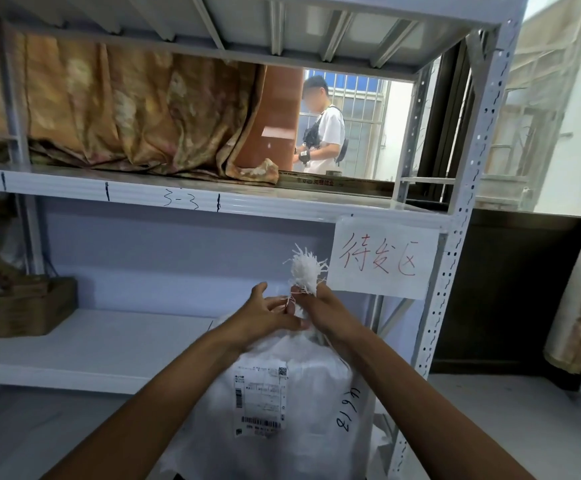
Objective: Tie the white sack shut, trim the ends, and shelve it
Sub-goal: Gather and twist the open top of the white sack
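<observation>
A white woven sack [299, 403] stands upright in front of me, with a shipping label and black handwriting on its side. Its gathered neck ends in a frayed white tuft [305, 271] that sticks up above my hands. My right hand [320, 313] is closed around the neck just under the tuft. My left hand [265, 311] pinches a thin string [289, 301] at the neck, fingers partly spread. A strand of the string runs down the sack's right side. No cutting tool is in sight.
A white metal shelf rack [455, 271] stands behind the sack, its lower shelf [91, 344] holding a brown box [32, 306] at left. A paper sign with red writing [382, 258] hangs on the rack. Patterned cloth [126, 112] lies on the upper shelf. A person stands beyond the rack.
</observation>
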